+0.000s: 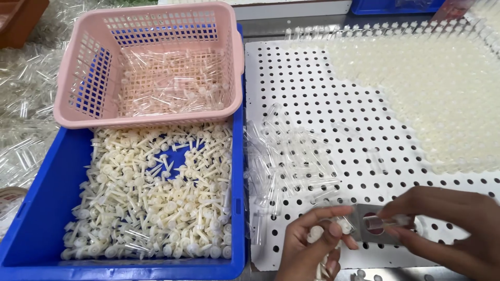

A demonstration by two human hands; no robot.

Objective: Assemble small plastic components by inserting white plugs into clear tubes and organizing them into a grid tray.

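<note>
Both hands low over the perforated white surface [312,78]: our left hand [312,244] pinched white stoppers [316,233], our right hand [448,229] pinched a clear tube [383,222].

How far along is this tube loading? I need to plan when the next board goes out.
Done: the upper right of the white perforated board is packed with standing clear tubes. In hand: the right hand holds a clear tube at a grey metal piece; the left hand holds cream plugs. Left: many open holes, loose tubes, and a blue bin of plugs.
</note>
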